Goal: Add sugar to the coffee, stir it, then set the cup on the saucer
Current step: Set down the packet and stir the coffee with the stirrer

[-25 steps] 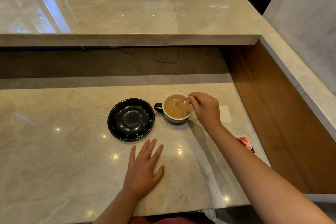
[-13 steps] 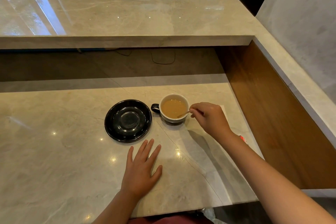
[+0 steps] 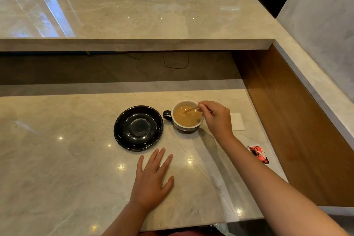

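Note:
A dark cup [image 3: 186,127] with a white inside holds light brown coffee and stands on the marble counter, its handle pointing left. Just left of it lies an empty black saucer [image 3: 138,128], apart from the cup. My right hand [image 3: 216,118] hovers at the cup's right rim, fingers pinched on a thin wooden stir stick [image 3: 191,109] whose tip dips into the coffee. My left hand [image 3: 152,178] lies flat on the counter in front of the saucer, fingers spread, holding nothing.
A white napkin [image 3: 237,121] lies right of the cup, partly behind my right hand. A red and black packet [image 3: 258,154] sits near the counter's right edge. A raised marble ledge [image 3: 134,44] runs behind, a wooden side panel [image 3: 287,111] to the right.
My right hand has swung the stir stick round inside the cup, from the near right rim back to the far side. The left hand, cup and saucer stay put.

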The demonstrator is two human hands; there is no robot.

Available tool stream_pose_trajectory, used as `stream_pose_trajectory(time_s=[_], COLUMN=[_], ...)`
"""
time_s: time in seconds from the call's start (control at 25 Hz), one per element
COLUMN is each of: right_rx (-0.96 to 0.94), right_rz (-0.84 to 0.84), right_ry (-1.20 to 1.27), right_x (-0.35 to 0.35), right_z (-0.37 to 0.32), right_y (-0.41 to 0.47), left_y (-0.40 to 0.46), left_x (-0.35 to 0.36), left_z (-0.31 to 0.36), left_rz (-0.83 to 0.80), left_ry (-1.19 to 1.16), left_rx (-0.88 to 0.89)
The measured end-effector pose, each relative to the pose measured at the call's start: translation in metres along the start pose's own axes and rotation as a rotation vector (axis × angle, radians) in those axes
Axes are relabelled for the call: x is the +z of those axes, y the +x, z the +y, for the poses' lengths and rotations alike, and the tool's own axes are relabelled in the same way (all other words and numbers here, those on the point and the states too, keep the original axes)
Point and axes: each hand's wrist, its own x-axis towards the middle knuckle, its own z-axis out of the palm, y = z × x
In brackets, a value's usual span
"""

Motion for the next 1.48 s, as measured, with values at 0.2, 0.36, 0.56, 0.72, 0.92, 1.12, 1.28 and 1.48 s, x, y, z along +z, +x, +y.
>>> stream_pose_trajectory(time_s=[0.2,0.36,0.56,0.72,0.92,1.12,1.28,1.48], right_rx=[-0.215,-0.284,-0.126,0.002,0.047,-0.062,-0.297,-0.308], right_rz=[-0.094,-0.212,-0.246,-0.173,-0.003,0.019,-0.105,-0.173], right_ry=[-0.225,-0.277,-0.138,0.055,0.103,-0.09,-0.292,-0.335], right_x=[-0.024,-0.035,-0.034,-0.015,0.008,0.001,-0.019,-0.027], right_z=[0.011,0.005,-0.001,-0.008,-0.009,-0.002,0.003,-0.003], right_y=[-0.007,-0.013,-0.017,-0.024,-0.018,-0.01,-0.014,-0.029], left_y=[0.0,0.0,0.001,0.0,0.001,0.0,0.0,0.0], left_x=[0.001,0.001,0.0,0.0,0.001,0.0,0.001,0.002], left_z=[0.0,-0.002,-0.001,-0.001,-0.002,-0.001,-0.001,-0.003], left_rz=[0.014,0.02,0.023,0.022,0.02,0.043,0.04,0.035], left_ry=[0.009,0.021,-0.006,0.001,0.021,-0.006,-0.004,0.006], left_rx=[0.015,0.01,0.01,0.009,0.007,0.024,0.021,0.02])
